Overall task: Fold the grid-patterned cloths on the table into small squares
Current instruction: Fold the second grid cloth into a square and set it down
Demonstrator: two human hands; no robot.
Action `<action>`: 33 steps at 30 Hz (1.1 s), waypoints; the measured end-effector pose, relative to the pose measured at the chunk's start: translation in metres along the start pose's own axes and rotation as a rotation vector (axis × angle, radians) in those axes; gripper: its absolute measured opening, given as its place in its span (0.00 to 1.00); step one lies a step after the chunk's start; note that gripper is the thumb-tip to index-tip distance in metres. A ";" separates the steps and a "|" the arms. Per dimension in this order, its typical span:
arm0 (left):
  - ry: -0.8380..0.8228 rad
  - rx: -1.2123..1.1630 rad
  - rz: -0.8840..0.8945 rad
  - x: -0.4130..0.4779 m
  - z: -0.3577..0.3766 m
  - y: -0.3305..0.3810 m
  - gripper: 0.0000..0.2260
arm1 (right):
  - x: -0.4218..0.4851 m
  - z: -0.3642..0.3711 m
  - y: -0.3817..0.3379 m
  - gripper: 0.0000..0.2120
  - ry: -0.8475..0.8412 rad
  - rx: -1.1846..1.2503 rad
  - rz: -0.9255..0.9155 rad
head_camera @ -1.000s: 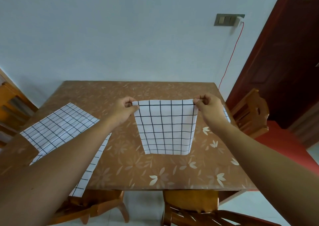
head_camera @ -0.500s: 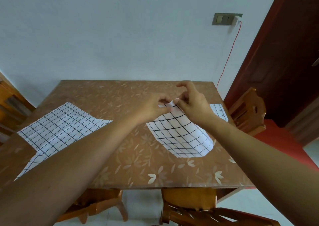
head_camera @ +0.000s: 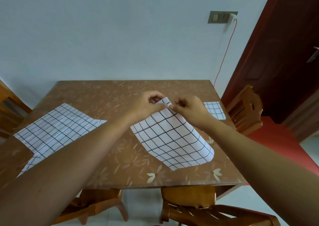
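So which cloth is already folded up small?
The right cloth: it is a little square. The left cloth lies spread out, and the middle cloth is only mid-fold.

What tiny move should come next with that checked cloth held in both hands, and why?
Probably lower the pinched corners onto the table and press the cloth flat. The left hand and right hand pinch its top corners together, so it is doubled over, but it bulges in a loose curve with no crease yet.
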State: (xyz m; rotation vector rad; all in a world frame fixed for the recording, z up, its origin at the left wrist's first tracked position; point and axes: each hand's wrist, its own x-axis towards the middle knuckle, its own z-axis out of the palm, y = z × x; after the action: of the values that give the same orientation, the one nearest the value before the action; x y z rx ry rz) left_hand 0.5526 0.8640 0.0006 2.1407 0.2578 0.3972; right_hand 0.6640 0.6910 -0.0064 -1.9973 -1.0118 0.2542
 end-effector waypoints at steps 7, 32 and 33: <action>0.047 -0.057 0.050 0.002 0.003 0.006 0.04 | -0.003 0.002 -0.009 0.07 -0.023 -0.002 -0.035; 0.534 -0.037 -0.123 0.016 0.014 0.016 0.06 | -0.012 -0.107 0.142 0.14 -0.132 -0.114 0.237; 0.556 -0.039 -0.138 0.016 0.017 0.016 0.05 | -0.012 -0.113 0.146 0.13 -0.126 -0.098 0.241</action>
State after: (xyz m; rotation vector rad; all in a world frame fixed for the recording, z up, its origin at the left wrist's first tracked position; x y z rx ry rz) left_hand 0.5744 0.8476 0.0082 1.9221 0.6999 0.9046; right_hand 0.7959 0.5692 -0.0525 -2.2168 -0.8733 0.4739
